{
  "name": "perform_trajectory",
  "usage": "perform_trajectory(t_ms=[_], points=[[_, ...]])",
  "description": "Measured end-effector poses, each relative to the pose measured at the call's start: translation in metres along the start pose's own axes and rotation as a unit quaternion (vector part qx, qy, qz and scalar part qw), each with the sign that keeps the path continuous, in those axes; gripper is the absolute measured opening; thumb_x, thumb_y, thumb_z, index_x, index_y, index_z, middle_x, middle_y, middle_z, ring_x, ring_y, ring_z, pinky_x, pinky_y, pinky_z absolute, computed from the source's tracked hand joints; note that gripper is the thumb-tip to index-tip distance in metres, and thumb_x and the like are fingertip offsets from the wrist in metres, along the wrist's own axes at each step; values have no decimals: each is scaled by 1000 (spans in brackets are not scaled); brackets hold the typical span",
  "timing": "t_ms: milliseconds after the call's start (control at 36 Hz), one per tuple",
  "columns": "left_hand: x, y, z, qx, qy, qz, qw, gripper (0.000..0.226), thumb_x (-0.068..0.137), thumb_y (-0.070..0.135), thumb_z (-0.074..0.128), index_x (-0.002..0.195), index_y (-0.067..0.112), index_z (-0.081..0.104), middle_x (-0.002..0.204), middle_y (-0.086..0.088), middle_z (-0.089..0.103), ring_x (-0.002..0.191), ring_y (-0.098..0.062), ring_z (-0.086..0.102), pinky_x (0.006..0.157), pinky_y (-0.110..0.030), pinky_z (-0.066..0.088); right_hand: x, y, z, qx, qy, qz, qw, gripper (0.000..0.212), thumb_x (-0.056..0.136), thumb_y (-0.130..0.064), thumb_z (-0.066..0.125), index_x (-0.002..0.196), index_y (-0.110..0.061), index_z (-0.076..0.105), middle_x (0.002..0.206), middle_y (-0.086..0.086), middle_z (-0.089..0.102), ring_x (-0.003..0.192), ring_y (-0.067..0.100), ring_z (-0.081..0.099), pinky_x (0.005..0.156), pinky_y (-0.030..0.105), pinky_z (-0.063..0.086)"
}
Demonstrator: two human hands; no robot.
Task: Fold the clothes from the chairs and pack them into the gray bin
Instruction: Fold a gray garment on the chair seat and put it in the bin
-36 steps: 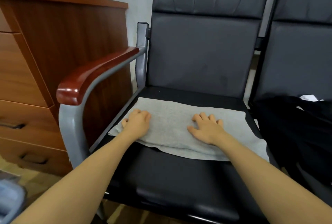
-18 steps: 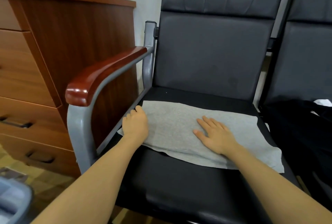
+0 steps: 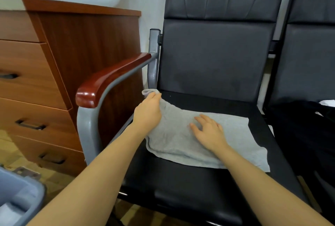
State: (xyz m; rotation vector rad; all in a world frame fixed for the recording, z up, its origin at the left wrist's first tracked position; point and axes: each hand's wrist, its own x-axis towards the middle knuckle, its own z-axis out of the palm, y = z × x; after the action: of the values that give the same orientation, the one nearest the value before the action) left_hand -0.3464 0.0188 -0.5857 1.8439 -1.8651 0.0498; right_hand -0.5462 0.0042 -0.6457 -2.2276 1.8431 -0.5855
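At the nearest lower-left corner of the view, a portion of the gray bin point(image 3: 20, 200) is seen on the patterned floor, with pale contents partly visible inside it. Two bare forearms are extended from the bottom edge toward the seat of a black chair point(image 3: 213, 59). On that seat a gray garment point(image 3: 233, 140) is laid mostly flat, its right part spread toward the seat's right edge. The right hand point(image 3: 208, 133) is rested palm-down on the middle of the garment, its fingers straight and slightly spread, pressing the cloth against the seat. The left hand point(image 3: 147, 112) is placed at the garment's left end, where the far-left corner of the cloth is gripped in its curled fingers and raised off the seat, so that a small bunched fold is seen above the knuckles, just beside the chair's gray metal frame. To the left of the seat, a reddish wooden armrest point(image 3: 110, 79) is carried on that curved gray frame. Beyond the armrest, a wooden drawer cabinet point(image 3: 45, 73) with dark handles is stood against the wall. On the right, a second black chair point(image 3: 311, 57) is set directly beside the first, and dark clothing point(image 3: 301, 126) is piled on its seat, with a small white item point(image 3: 327, 103) showing at the pile's far edge.
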Motion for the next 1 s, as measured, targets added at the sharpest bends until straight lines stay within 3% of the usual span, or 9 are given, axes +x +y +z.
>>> perform_trajectory(t_ms=[139,278,444,528,611,750,833,917,1000], points=[[-2,40,-9,-37,-34,67,996,47,99,7,39,146,10,32,149,-6,36,124,-26,48,100,-36,42,-16,25,-16,-36,40,27,998,44,96,-32,43,134,-12,49,143,2,43,129,22,41,104,34,28],[-4,82,-2,-49,-80,118,989,47,99,17,43,145,12,34,147,-4,39,125,-27,46,101,-36,40,-37,66,-36,-115,49,54,991,37,94,-36,43,118,-12,56,124,1,56,112,22,52,93,32,35],[-13,123,18,-84,-128,140,978,44,87,8,45,130,14,46,106,-4,55,96,-27,57,84,-44,48,-45,86,-41,-35,-73,84,993,50,101,-42,27,142,-14,35,154,3,28,142,18,21,117,36,4],[-14,137,26,-121,-131,150,973,36,84,1,44,115,15,53,112,-3,59,94,-25,57,77,-36,46,-45,82,-55,121,10,127,984,38,103,-30,27,121,-13,55,125,-2,55,126,16,43,115,38,6],[-15,153,30,-159,-130,119,971,41,88,-3,42,123,11,56,121,3,56,102,-20,54,73,-22,37,-48,84,-66,177,102,145,968,36,101,-26,28,97,-6,58,94,-3,54,102,17,52,107,36,18],[-19,178,46,-242,-220,128,936,48,94,21,43,142,24,40,129,-7,56,111,-22,57,93,-31,45,-57,92,-82,235,161,141,948,36,103,-27,30,111,-7,59,107,5,61,95,13,47,89,28,18],[-23,181,58,-269,-273,74,921,47,103,28,29,149,21,23,142,-3,43,104,-25,64,88,-28,49,-58,98,-85,216,141,144,955,31,101,-31,37,119,-15,58,112,1,61,107,16,52,100,33,20],[-17,165,72,-169,-222,76,957,43,104,26,27,144,11,35,147,-9,40,127,-28,45,104,-31,36,-56,105,-81,114,70,147,980,36,97,-38,42,130,-28,52,129,-7,54,122,14,47,106,37,17],[-15,140,81,-2,-285,68,956,48,102,34,27,147,17,25,155,-8,21,137,-33,27,111,-45,26,-54,106,-72,1,-8,126,992,38,95,-40,40,130,-29,52,137,-5,48,126,17,42,105,39,14]])
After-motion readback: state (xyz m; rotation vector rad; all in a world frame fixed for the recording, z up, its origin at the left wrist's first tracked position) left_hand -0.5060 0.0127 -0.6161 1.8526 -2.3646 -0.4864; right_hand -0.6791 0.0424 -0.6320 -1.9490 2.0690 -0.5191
